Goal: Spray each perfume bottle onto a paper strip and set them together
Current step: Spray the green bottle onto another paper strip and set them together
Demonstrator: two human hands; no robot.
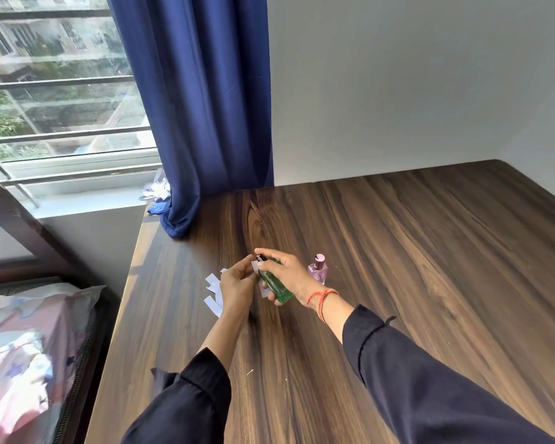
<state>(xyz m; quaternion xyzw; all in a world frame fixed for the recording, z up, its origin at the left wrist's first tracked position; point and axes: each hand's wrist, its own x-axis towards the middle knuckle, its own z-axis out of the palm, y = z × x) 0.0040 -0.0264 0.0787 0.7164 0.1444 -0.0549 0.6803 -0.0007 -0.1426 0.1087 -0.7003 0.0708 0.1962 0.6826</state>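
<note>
My right hand (285, 270) grips a green glass perfume bottle (274, 283), tilted with its black sprayer toward the left and a finger lying over the sprayer top. My left hand (237, 283) pinches a small white paper strip (254, 265) right in front of the nozzle. A pink perfume bottle (318, 270) with a rose cap stands upright on the wooden table (398, 267), just right of my right hand. Several loose white paper strips (212, 294) lie on the table left of my left hand. Another strip (264, 291) shows under the green bottle.
A blue curtain (202, 107) hangs down onto the table's far left corner beside a barred window (55, 91). Crumpled paper (156, 189) lies on the sill. A bed with patterned bedding (23, 347) stands along the table's left edge. A grey wall runs behind the table.
</note>
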